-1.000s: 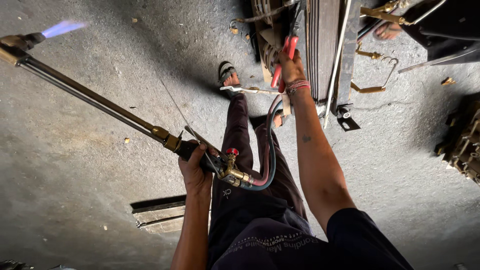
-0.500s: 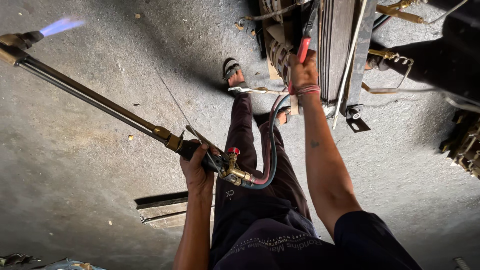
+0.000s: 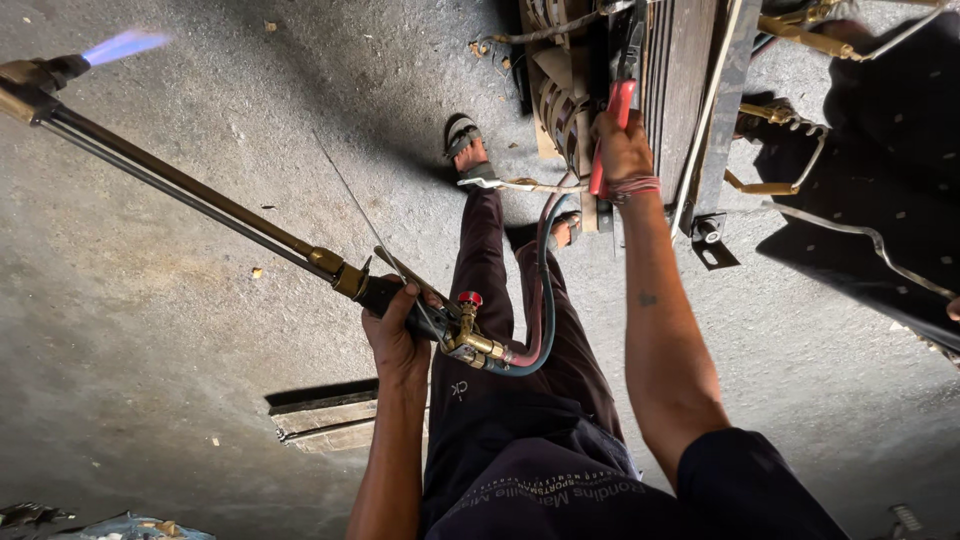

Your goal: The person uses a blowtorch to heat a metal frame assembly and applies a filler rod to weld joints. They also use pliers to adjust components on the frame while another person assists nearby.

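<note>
Left hand point(image 3: 395, 335) has its fingers wrapped tight round the lit torch point(image 3: 200, 205), flame pointed well away, while the right hand point(image 3: 622, 150) clamps red-handled pliers point(image 3: 612, 120) into the metal coil unit point(image 3: 640, 80).

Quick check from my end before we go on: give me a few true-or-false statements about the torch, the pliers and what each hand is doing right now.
1. The left hand grips the torch at its handle end. True.
2. The torch is unlit. False: a blue flame burns at its tip.
3. The right hand holds red-handled pliers up at the metal unit. True.
4. The flame is touching the metal unit. False: the tip points away, out over the concrete floor, well apart from the unit.
5. Hoses run from the valve end of the torch. True.
</note>
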